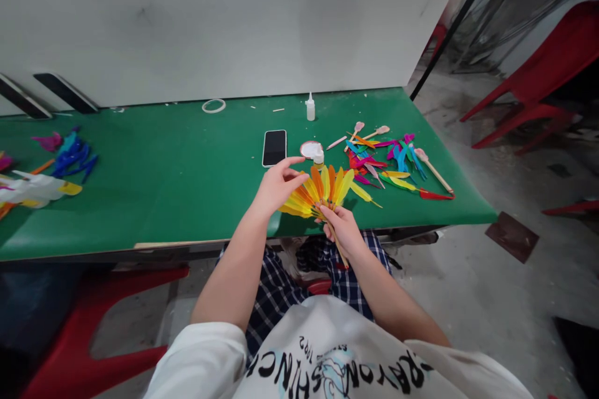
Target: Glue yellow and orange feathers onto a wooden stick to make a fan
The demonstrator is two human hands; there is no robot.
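A fan of yellow and orange feathers spreads over the table's front edge, its thin wooden handle pointing down toward my lap. My right hand is closed around that handle where the feathers meet. On the fan's left side, my left hand has its index finger and thumb apart, with the thumb tip close to the feathers; I cannot tell whether it touches them. Just beyond the fan stand a small glue bottle and a white round lid or dish. One loose yellow feather lies to the right.
Loose colored feathers and wooden sticks lie at the right of the green table. A phone, a white bottle and a tape ring are farther back. Blue feathers and several bottles lie left.
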